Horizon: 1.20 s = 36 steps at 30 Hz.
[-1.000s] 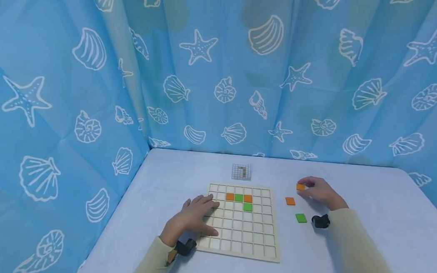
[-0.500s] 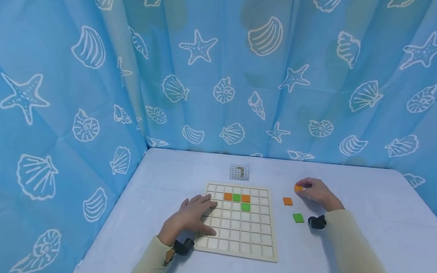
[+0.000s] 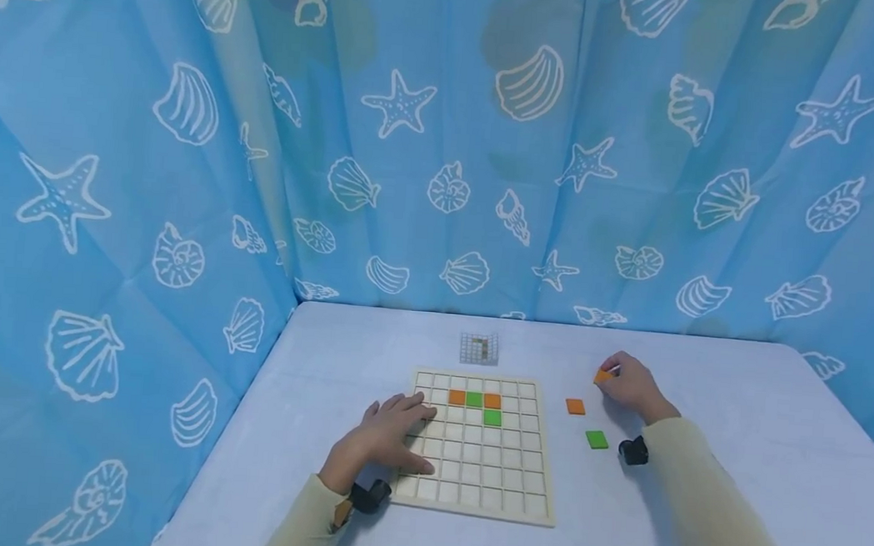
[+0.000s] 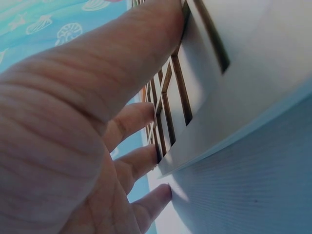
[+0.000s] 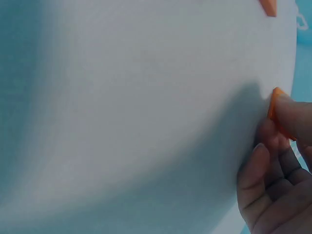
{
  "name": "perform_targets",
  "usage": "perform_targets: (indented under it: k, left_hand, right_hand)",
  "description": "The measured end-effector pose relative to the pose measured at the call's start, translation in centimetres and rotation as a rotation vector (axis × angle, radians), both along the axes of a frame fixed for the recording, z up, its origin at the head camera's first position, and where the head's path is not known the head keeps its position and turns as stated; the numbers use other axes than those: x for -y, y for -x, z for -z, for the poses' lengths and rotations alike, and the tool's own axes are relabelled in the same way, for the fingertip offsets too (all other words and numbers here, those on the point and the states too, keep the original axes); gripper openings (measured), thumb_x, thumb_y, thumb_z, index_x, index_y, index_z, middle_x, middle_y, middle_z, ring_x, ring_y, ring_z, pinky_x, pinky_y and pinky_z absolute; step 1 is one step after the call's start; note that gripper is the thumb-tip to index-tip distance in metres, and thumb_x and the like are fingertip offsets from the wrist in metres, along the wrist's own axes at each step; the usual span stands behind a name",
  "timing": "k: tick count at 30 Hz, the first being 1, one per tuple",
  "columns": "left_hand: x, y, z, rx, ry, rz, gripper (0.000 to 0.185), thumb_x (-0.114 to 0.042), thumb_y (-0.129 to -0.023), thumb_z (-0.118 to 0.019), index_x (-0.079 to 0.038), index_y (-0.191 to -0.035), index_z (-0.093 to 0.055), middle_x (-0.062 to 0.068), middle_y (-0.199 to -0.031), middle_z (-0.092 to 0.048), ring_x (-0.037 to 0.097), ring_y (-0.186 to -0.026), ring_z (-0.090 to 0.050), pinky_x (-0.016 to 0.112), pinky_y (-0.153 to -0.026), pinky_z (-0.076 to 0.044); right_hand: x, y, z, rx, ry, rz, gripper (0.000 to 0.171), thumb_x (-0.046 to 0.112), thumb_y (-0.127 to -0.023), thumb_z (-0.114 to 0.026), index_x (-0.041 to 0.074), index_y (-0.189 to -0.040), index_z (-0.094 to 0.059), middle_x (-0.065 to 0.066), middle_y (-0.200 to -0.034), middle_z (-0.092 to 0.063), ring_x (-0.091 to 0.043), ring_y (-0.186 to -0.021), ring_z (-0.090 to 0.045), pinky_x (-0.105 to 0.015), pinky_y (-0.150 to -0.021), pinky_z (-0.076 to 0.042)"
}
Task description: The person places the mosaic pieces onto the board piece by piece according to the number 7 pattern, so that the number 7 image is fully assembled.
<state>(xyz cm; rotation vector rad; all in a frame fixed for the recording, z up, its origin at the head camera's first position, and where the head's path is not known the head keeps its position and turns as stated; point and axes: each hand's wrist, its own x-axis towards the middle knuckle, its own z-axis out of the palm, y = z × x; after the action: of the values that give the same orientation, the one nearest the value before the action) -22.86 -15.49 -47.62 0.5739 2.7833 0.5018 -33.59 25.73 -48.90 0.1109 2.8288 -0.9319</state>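
On the table's (image 3: pixel 738 392) right side, right hand (image 3: pixel 629 385) pinches an orange tile (image 3: pixel 603 375), seemingly just off the surface. Left hand (image 3: pixel 385 437) lies flat, fingers straight, on the grid board's (image 3: pixel 535 517) near-left part. Loose orange tile (image 3: pixel 575 407) & green tile (image 3: pixel 596 439) lie btwn.

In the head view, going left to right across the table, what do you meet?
Left hand → wooden grid board → loose orange tile → loose green tile → right hand, pinching an orange tile.
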Motion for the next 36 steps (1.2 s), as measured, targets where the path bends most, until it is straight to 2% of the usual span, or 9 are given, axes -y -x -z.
perform_targets:
  k: [5, 10, 16, 21, 29, 33, 36]
  left_hand:
    - [0.1, 0.1, 0.2, -0.003, 0.008, 0.0, 0.086, -0.053, -0.076, -0.081, -0.019, -0.147, -0.047, 0.009, -0.161, -0.032, 0.037, -0.149, -0.026, 0.067, -0.116, -0.021]
    - [0.2, 0.4, 0.1, 0.0, 0.026, -0.009, 0.087, -0.054, -0.075, -0.081, -0.02, -0.148, -0.046, 0.007, -0.162, -0.031, 0.036, -0.15, -0.025, 0.066, -0.117, -0.02]
    - [0.1, 0.3, 0.1, 0.0, 0.014, -0.003, 0.087, -0.053, -0.075, -0.082, -0.019, -0.147, -0.047, 0.009, -0.161, -0.032, 0.037, -0.149, -0.026, 0.067, -0.116, -0.021]
    - [0.1, 0.2, 0.1, 0.001, 0.013, -0.004, 0.087, -0.054, -0.075, -0.081, -0.019, -0.147, -0.047, 0.008, -0.161, -0.032, 0.036, -0.149, -0.026, 0.066, -0.117, -0.021]
    - [0.0, 0.3, 0.3, 0.003, 0.016, -0.013, 0.087, -0.054, -0.075, -0.081, -0.02, -0.148, -0.046, 0.007, -0.162, -0.031, 0.036, -0.15, -0.025, 0.066, -0.117, -0.02]
    - [0.1, 0.3, 0.4, 0.005, 0.015, -0.015, 0.087, -0.053, -0.075, -0.082, -0.02, -0.147, -0.047, 0.007, -0.162, -0.031, 0.036, -0.15, -0.025, 0.066, -0.117, -0.02]
    - [0.2, 0.2, 0.3, 0.005, 0.021, -0.014, 0.088, -0.054, -0.074, -0.082, -0.02, -0.147, -0.047, 0.008, -0.162, -0.031, 0.036, -0.149, -0.025, 0.066, -0.117, -0.02]
  right_hand:
    - [1.4, -0.1, -1.0, -0.087, -0.038, -0.011, 0.032, 0.012, -0.097, -0.057, -0.004, -0.124, -0.053, -0.031, -0.124, -0.054, -0.04, -0.104, -0.053, -0.052, -0.092, -0.052]
    - [3.5, -0.4, -2.7, -0.161, -0.024, -0.04, 0.027, 0.01, -0.096, -0.058, -0.002, -0.12, -0.06, -0.026, -0.117, -0.061, -0.034, -0.096, -0.056, -0.043, -0.082, -0.055]
    - [6.1, -1.5, -4.9, -0.22, 0.038, -0.132, 0.023, 0.007, -0.096, -0.058, 0.0, -0.118, -0.063, -0.021, -0.114, -0.064, -0.033, -0.1, -0.062, -0.041, -0.08, -0.057]
    - [8.5, -3.0, -5.8, -0.274, 0.044, -0.222, 0.022, 0.006, -0.096, -0.059, 0.0, -0.116, -0.065, -0.018, -0.11, -0.064, -0.029, -0.096, -0.064, -0.039, -0.078, -0.058]
    - [11.2, -5.1, -4.8, -0.288, 0.045, -0.294, 0.021, 0.008, -0.093, -0.067, 0.003, -0.113, -0.065, -0.009, -0.099, -0.066, -0.022, -0.088, -0.063, -0.033, -0.074, -0.056]
    - [12.3, -6.2, -3.9, -0.275, 0.073, -0.296, 0.017, 0.01, -0.089, -0.072, 0.007, -0.104, -0.065, -0.003, -0.09, -0.066, -0.015, -0.081, -0.061, -0.03, -0.072, -0.053]
    - [13.2, -7.1, -3.4, -0.26, 0.077, -0.331, 0.014, 0.01, -0.088, -0.074, 0.009, -0.098, -0.066, 0.0, -0.087, -0.066, -0.012, -0.079, -0.061, -0.029, -0.071, -0.053]
